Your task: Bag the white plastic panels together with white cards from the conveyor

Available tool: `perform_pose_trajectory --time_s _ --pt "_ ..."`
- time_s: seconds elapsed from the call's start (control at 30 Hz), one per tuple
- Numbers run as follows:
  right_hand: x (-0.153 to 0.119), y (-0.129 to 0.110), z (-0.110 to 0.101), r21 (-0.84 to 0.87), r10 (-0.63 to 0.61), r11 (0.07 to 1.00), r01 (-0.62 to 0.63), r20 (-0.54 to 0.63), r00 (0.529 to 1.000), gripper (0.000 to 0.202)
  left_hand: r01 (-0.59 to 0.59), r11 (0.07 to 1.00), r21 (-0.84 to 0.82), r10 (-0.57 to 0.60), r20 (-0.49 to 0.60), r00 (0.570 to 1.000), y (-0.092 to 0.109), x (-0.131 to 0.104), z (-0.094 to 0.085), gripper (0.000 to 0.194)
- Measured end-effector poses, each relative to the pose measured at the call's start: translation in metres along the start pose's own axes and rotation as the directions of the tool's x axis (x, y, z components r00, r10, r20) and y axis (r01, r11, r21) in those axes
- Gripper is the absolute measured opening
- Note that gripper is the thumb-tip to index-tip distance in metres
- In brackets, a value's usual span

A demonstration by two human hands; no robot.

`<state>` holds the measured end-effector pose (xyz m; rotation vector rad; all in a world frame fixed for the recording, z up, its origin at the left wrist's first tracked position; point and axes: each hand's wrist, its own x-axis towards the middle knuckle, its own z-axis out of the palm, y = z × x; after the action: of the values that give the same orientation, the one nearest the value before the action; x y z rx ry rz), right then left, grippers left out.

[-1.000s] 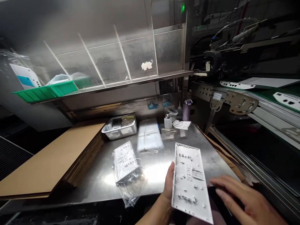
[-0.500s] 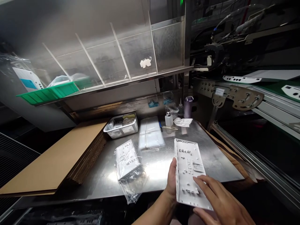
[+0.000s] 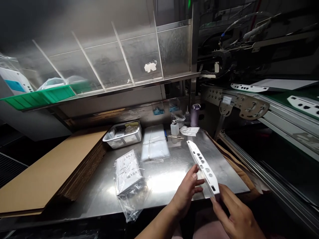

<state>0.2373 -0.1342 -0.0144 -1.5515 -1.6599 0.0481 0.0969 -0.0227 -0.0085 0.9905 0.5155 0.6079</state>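
One long panel points far left; right hand grips it (left hand gapes).

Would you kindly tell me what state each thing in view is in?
Panel: held, tilted, holed edge showing
Right hand: closed on panel
Left hand: open
Bagged panel: lying in clear bag
White bottle: upright, capped
Bin: open, partly filled
Plastic bundle: strapped
Cardboard: stacked flat

Glossy metal table, matt brown cardboard, crinkly clear plastic bag
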Motion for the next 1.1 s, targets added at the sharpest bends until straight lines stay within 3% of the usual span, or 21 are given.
perform_pose_trajectory --time_s 0.1,0.23,0.37,0.67,1.1 --pt "0.002 0.005 -0.006 -0.088 -0.037 0.995 0.039 0.020 0.999 0.036 -0.042 0.997 0.068 0.041 0.019 0.999 0.007 -0.013 0.012 0.051" --pt "0.006 0.009 -0.011 -0.347 -0.095 0.933 0.096 0.020 0.995 0.042 -0.127 0.992 -0.003 0.127 0.025 0.992 0.013 -0.030 0.028 0.049" --pt "0.010 0.002 -0.013 -0.453 -0.124 0.882 0.127 0.037 0.992 0.042 -0.168 0.986 0.021 0.168 -0.001 0.986 0.010 -0.033 0.032 0.049" --pt "0.016 -0.008 -0.014 -0.514 -0.156 0.842 0.165 0.061 0.986 0.040 -0.175 0.983 0.047 0.176 -0.025 0.984 0.009 -0.030 0.031 0.043" --pt "0.014 -0.005 -0.008 -0.521 -0.185 0.833 0.189 0.061 0.981 0.040 -0.152 0.976 0.157 0.164 -0.068 0.984 0.005 -0.031 0.022 0.045"
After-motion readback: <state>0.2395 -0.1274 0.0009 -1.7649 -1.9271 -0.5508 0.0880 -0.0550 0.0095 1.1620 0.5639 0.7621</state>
